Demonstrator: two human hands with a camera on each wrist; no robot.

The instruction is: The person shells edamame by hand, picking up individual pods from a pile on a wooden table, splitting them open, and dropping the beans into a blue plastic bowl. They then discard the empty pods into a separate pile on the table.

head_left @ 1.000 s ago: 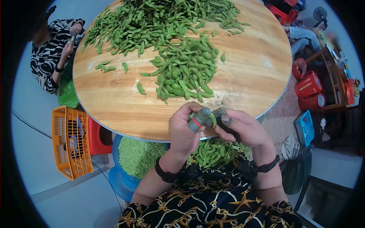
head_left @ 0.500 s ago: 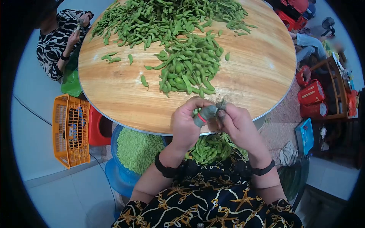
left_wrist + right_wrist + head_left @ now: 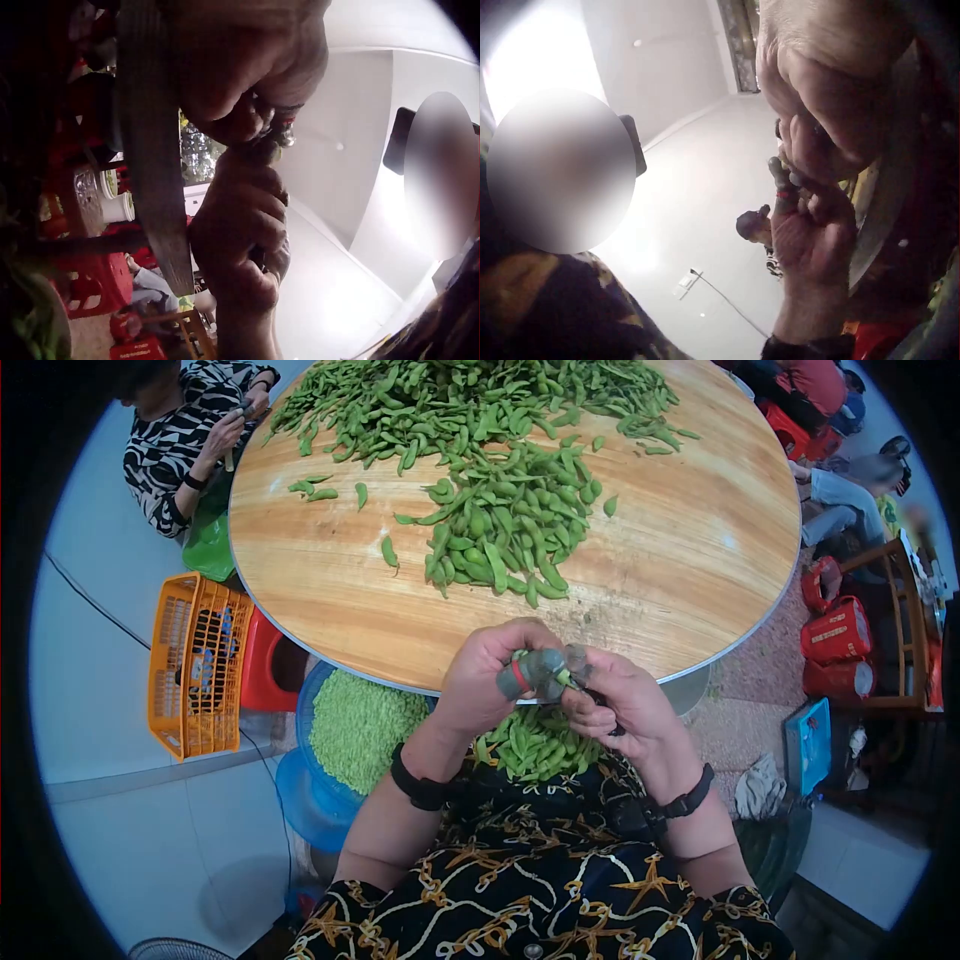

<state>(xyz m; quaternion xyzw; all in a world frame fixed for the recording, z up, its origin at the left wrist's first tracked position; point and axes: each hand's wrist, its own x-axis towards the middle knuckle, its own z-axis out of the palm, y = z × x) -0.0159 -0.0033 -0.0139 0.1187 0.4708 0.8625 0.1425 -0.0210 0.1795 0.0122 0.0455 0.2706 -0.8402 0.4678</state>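
Note:
My left hand [image 3: 485, 675] and right hand [image 3: 630, 700] meet at the table's near edge. A grey-green cover [image 3: 514, 680] with a red band wraps the left thumb. Between the fingertips shows a green edamame pod [image 3: 565, 678], mostly hidden; the left fingers hold it while the right thumb and fingers pinch its end. Both wrist views show the hands close together in dim light, the right hand [image 3: 240, 217] below the left in the left wrist view. More pods [image 3: 540, 745] lie on the lap beneath. Ahead on the table sits a small heap of pods [image 3: 510, 525].
A larger heap of pods [image 3: 470, 405] covers the far side of the round wooden table [image 3: 690, 590]. Shelled beans [image 3: 365, 730] fill a blue basin at the lower left. Beside it stand a red stool [image 3: 265, 660] and an orange crate [image 3: 170, 660]. Another person [image 3: 185, 440] sits at the left.
The head view has shifted, so the table sits higher and farther right. Both hands stay together; the pod between them shows at a changed angle, and the right fingers have shifted around its end.

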